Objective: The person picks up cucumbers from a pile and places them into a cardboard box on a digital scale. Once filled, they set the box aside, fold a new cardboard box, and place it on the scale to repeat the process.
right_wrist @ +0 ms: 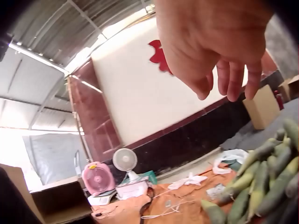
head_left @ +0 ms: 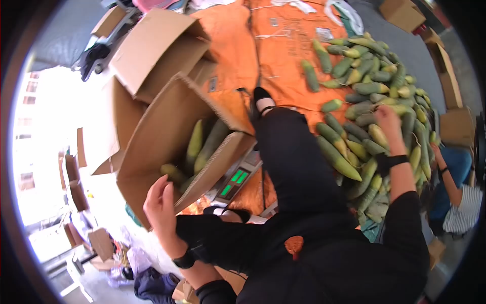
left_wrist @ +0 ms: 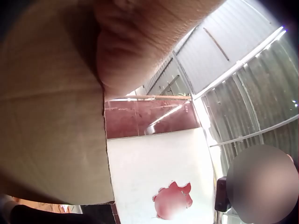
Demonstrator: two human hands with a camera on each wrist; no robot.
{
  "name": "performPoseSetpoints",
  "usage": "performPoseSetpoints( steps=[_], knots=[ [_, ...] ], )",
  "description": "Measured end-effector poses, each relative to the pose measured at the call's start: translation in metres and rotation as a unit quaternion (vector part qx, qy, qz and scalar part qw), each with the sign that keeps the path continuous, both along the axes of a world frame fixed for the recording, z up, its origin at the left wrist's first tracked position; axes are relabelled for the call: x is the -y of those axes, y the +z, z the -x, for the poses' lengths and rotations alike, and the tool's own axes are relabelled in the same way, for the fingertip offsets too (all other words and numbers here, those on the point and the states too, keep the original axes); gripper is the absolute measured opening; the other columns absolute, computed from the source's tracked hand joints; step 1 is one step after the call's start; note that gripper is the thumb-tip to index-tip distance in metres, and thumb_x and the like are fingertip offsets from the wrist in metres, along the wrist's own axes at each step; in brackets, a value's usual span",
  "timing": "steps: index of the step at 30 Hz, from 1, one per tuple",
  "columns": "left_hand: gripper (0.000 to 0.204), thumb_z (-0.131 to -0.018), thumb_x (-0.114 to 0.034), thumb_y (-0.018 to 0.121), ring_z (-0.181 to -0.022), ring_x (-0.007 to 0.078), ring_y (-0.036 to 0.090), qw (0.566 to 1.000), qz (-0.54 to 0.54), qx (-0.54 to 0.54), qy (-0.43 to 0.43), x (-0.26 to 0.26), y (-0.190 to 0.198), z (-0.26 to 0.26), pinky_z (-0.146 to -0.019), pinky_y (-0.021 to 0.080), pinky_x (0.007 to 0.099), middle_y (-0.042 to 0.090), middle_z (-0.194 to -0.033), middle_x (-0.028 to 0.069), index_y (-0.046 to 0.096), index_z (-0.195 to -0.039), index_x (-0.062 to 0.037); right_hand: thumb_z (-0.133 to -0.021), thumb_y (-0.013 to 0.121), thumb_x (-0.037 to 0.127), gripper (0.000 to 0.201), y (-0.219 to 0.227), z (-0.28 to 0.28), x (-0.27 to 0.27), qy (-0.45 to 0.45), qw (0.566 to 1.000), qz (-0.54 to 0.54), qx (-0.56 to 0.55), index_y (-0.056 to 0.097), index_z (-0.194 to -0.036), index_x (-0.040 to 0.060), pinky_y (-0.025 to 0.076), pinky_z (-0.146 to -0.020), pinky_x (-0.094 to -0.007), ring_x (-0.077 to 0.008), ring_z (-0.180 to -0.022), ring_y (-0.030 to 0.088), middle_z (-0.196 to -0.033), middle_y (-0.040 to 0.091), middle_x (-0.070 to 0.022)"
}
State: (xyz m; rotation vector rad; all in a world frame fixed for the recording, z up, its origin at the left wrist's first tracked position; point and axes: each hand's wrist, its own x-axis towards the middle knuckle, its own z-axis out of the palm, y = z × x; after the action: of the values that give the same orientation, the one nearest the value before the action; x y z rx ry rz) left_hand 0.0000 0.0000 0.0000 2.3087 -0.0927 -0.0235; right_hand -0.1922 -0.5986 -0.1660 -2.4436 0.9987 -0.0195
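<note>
My left hand is at the near rim of a cardboard box, its fingers bent loosely over the opening; their tips are hidden in the left wrist view. Inside the box lie several long green radishes. A scale with a lit green display shows beside the box's lower edge. My right hand hangs over a large heap of green radishes on the right. In the right wrist view, the fingers droop loosely with nothing between them.
An orange sheet covers the floor under the heap. More cardboard boxes stand at the upper left. Another person's arm reaches toward the heap's right side. Fans, one a pink fan, stand beyond the sheet.
</note>
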Motion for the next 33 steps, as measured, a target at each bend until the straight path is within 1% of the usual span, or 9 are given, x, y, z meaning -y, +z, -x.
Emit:
performPoseSetpoints(
  steps=[1,2,3,5,9,11,17,29,33],
  knots=[
    [0.019,-0.087,-0.007,0.062,-0.079,0.0098,0.061,1.0,0.014,-0.013,-0.005,0.002,-0.008,0.001,-0.067,0.048,0.021,0.066,-0.087,0.0065,0.066,-0.103,0.0014,-0.076,0.071,0.018,0.03,0.024,0.023,0.014,-0.016,0.999,0.027,-0.018,0.063,-0.1,0.0035,0.049,-0.084,-0.0435,-0.0323,-0.095,0.062,-0.103,0.062,-0.0196],
    [0.019,-0.088,-0.006,0.061,-0.078,0.0099,0.06,0.999,0.031,-0.028,-0.006,0.002,-0.016,0.0,-0.066,0.047,0.0211,0.066,-0.088,0.006,0.065,-0.103,0.0029,-0.074,0.072,0.019,0.026,0.036,0.034,-0.013,0.018,0.985,0.164,-0.045,0.064,-0.093,0.0025,0.049,-0.08,-0.0425,-0.0327,-0.089,0.062,-0.093,0.063,-0.0181],
    [0.018,-0.088,-0.005,0.06,-0.078,0.0101,0.06,0.999,-0.03,0.041,-0.004,-0.017,0.027,-0.012,-0.065,0.046,0.0209,0.065,-0.09,0.0066,0.065,-0.103,0.004,-0.072,0.075,0.021,0.032,-0.042,0.015,-0.067,-0.004,0.996,0.046,-0.076,0.063,-0.099,0.0073,0.048,-0.082,-0.0452,-0.0324,-0.096,0.059,-0.099,0.062,-0.0145],
    [0.017,-0.089,-0.004,0.058,-0.077,0.0102,0.059,0.999,0.001,0.03,-0.01,-0.003,0.013,-0.003,-0.064,0.045,0.0206,0.065,-0.089,0.0075,0.065,-0.103,0.0047,-0.07,0.077,0.023,0.042,-0.025,0.047,-0.074,-0.017,0.972,0.116,-0.205,0.061,-0.108,0.0131,0.044,-0.088,-0.0466,-0.03,-0.109,0.053,-0.113,0.058,-0.0102],
    [0.016,-0.09,-0.002,0.057,-0.078,0.011,0.06,0.999,-0.007,0.036,-0.005,0.006,0.014,0.005,-0.067,0.045,0.0207,0.064,-0.087,0.0081,0.064,-0.101,0.0055,-0.069,0.079,0.024,0.061,-0.008,0.07,-0.072,0.007,0.941,0.208,-0.267,0.051,-0.122,0.0178,0.038,-0.094,-0.0462,-0.0258,-0.117,0.047,-0.119,0.053,-0.0045],
    [0.017,-0.093,-0.005,0.055,-0.083,0.0122,0.061,0.997,-0.003,0.078,-0.019,0.001,0.017,0.009,-0.076,0.049,0.0236,0.063,-0.089,0.0072,0.064,-0.104,0.0048,-0.065,0.081,0.023,0.063,-0.002,0.077,-0.062,-0.016,0.93,0.2,-0.307,0.051,-0.121,0.0188,0.041,-0.09,-0.0468,-0.0246,-0.117,0.047,-0.119,0.052,-0.0032],
    [0.014,-0.091,-0.002,0.056,-0.081,0.013,0.06,0.991,-0.013,0.13,0.031,0.003,0.031,0.022,-0.072,0.047,0.023,0.063,-0.087,0.0081,0.064,-0.101,0.0048,-0.072,0.067,-0.001,0.051,-0.017,0.087,-0.051,0.011,0.904,0.248,-0.347,0.049,-0.118,0.0131,0.045,-0.084,-0.0454,-0.0271,-0.114,0.047,-0.116,0.049,-0.0068],
    [0.013,-0.086,-0.003,0.061,-0.076,0.0171,0.061,0.983,-0.053,0.169,0.038,-0.007,0.032,0.039,-0.068,0.048,0.0271,0.064,-0.084,0.0103,0.066,-0.096,0.0029,-0.065,0.067,-0.007,0.056,-0.014,0.095,-0.059,0.073,0.928,0.229,-0.283,0.049,-0.115,0.0102,0.046,-0.083,-0.0469,-0.0315,-0.115,0.046,-0.115,0.05,-0.0092],
    [0.011,-0.086,-0.003,0.061,-0.076,0.0177,0.061,0.983,-0.057,0.174,0.03,-0.008,0.029,0.039,-0.066,0.047,0.0274,0.064,-0.084,0.0105,0.065,-0.095,0.0024,-0.068,0.067,-0.004,0.055,0.009,0.092,-0.062,0.101,0.922,0.225,-0.298,0.048,-0.118,0.0095,0.045,-0.084,-0.0463,-0.0316,-0.114,0.047,-0.12,0.05,-0.0086]
  ],
)
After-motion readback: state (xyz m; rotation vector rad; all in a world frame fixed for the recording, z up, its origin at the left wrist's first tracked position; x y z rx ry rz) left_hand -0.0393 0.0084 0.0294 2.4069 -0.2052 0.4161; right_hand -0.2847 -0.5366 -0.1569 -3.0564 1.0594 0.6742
